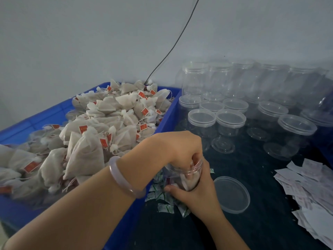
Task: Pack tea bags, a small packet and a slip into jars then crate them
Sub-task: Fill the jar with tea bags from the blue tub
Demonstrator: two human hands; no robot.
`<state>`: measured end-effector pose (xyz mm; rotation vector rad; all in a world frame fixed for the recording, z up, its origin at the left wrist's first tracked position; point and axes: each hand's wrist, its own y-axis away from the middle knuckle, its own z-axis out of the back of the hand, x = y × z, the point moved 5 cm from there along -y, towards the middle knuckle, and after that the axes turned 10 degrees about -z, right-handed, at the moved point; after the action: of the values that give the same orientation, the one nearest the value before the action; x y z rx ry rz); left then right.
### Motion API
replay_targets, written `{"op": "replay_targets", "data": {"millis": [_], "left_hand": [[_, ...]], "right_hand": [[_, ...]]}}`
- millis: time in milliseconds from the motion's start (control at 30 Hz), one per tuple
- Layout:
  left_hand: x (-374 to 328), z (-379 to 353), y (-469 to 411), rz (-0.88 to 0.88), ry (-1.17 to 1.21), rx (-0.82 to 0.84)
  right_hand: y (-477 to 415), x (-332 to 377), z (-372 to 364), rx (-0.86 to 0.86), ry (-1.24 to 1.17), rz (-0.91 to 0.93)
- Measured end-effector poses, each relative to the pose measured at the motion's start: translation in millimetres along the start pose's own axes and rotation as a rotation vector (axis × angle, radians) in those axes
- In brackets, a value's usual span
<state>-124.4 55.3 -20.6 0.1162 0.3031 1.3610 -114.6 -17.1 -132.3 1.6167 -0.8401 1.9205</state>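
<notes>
My right hand (198,193) grips the clear round plastic jar (182,177) from below and from the side, over the small green-and-white packets (163,197) and just beside the blue plastic crate (167,112). My left hand (182,147) has its fingers bent down into the jar mouth against the contents; whether they pinch a bag or only press cannot be determined. Hazard one: excess downward force is likely to split a white drawstring tea bag, like those with red tags heaped in the crate (111,120). Hazard two: bags left proud of the rim would probably stop the clear round plastic lid (231,194), lying near on the dark table (252,159), from seating. Hazard three: a full jar may leave no room for a packet and a white printed paper slip (311,188).
</notes>
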Motion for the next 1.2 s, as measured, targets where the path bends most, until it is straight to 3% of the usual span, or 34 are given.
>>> {"op": "replay_targets", "data": {"millis": [133, 200, 267, 300, 367, 467, 600, 733, 833, 1067, 1200], "left_hand": [[25, 13, 30, 0.044, 0.351, -0.08], [51, 33, 49, 0.137, 0.479, -0.367], [90, 50, 70, 0.368, 0.297, -0.72], [109, 50, 81, 0.516, 0.187, -0.806], [142, 36, 92, 0.745, 0.096, -0.725], [166, 10, 92, 0.832, 0.081, -0.485], [172, 10, 92, 0.923, 0.03, -0.598], [174, 6, 90, 0.962, -0.084, -0.513], [175, 7, 90, 0.942, -0.073, -0.499], [170, 12, 91, 0.782, 0.171, -0.731], [158, 19, 92, 0.665, 0.274, -0.741]], "right_hand": [[0, 4, 0, 0.002, 0.018, 0.034], [0, 5, 0, 0.006, 0.022, 0.046], [0, 4, 0, 0.011, 0.019, 0.046], [0, 4, -1, 0.012, 0.019, 0.045], [1, 4, 0, 0.006, 0.029, 0.048], [1, 3, -1, 0.004, 0.032, 0.053], [1, 3, -1, 0.005, 0.036, 0.049], [1, 3, 0, 0.003, 0.039, 0.051], [1, 3, 0, 0.006, 0.035, 0.048], [1, 5, 0, 0.01, 0.033, 0.054], [1, 5, -1, 0.01, 0.025, 0.057]]}}
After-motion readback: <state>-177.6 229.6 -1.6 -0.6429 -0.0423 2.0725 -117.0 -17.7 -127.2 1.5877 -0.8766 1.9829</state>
